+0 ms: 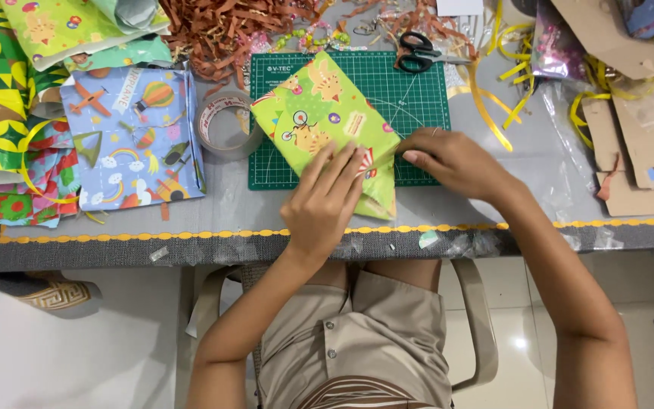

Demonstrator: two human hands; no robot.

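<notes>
I see a parcel wrapped in green patterned paper [319,113] lying slantwise on the green cutting mat [418,91] near the front edge of the counter [531,174], its near end reaching past the mat toward the yellow-trimmed edge. My left hand [327,201] lies flat with fingers spread, pressing the paper down at that near end. My right hand [456,159] pinches a folded flap of paper at the parcel's right corner, fingertips closed on it.

I judge the parcel light and boxy, the paper thin, glossy and easy to crease or tear; the folded corners and the flat top look like the safest places to hold.

A tape roll [225,125] sits just left of the mat, scissors [416,51] at its back edge. The parcel's near end is hidden under my hands, so I cannot tell how the fold is finished or whether tape is on it.
</notes>
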